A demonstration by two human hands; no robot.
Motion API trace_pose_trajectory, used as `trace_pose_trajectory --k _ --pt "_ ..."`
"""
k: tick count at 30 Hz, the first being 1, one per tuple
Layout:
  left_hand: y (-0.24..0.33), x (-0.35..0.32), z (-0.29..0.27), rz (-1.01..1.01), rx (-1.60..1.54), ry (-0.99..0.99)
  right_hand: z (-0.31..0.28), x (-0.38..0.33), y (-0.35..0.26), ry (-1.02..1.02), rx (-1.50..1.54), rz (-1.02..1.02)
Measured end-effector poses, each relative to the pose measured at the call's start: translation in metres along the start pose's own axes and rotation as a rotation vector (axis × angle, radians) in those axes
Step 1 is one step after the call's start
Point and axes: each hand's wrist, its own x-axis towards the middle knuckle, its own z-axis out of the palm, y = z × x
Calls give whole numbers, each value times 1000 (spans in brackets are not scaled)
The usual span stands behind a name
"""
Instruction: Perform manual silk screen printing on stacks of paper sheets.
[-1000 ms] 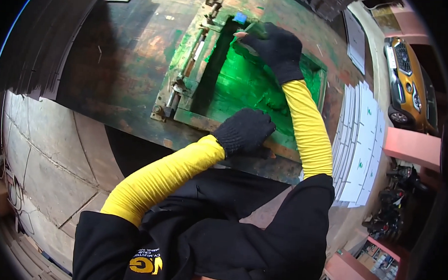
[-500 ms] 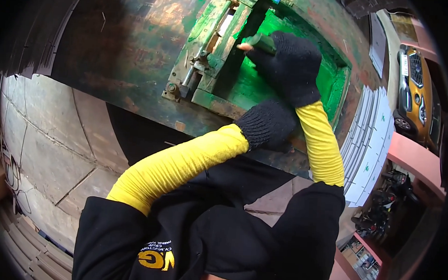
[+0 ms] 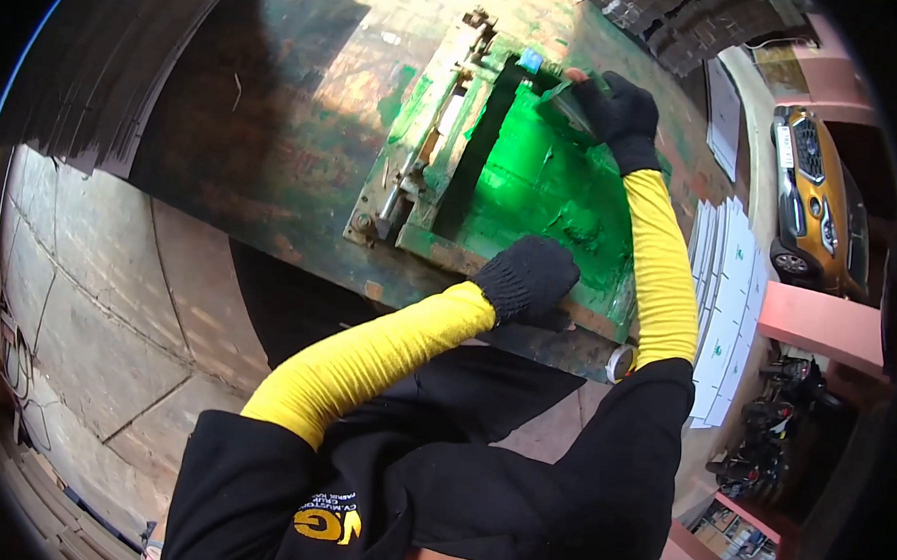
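A wooden screen-printing frame (image 3: pixel 440 248), smeared with bright green ink (image 3: pixel 518 168), lies on the stained table. My left hand (image 3: pixel 531 279), in a black glove, is closed at the frame's near edge; its fingertips are hidden beneath it. Over the frame's far right corner, my gloved right hand (image 3: pixel 621 117) grips an ink-covered squeegee (image 3: pixel 568 107), partly hidden by the fingers. Thicker clumps of ink sit towards the frame's right side. Along its left side runs a hinge bar (image 3: pixel 413 173) with metal clamps.
Printed white sheets (image 3: pixel 722 312) are stacked at the table's right. A round tin (image 3: pixel 620 363) stands by my right forearm. Dark stacked sheets (image 3: pixel 97 74) rise at the left. A yellow car (image 3: pixel 817 196) and motorcycles (image 3: pixel 777 425) are beyond on the right.
My right hand has moved with the squeegee from the frame's middle to its far right corner, uncovering more green ink. My left hand stays at the near edge. The whole view has shifted slightly.
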Motion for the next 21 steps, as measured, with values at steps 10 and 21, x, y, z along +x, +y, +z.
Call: trace_pose_trajectory --k 10,21 --pt "1 5 -3 -29 17 -80 11 32 -7 -188 -51 53" --pt "-2 7 1 -49 11 31 14 50 -11 -218 -3 94"
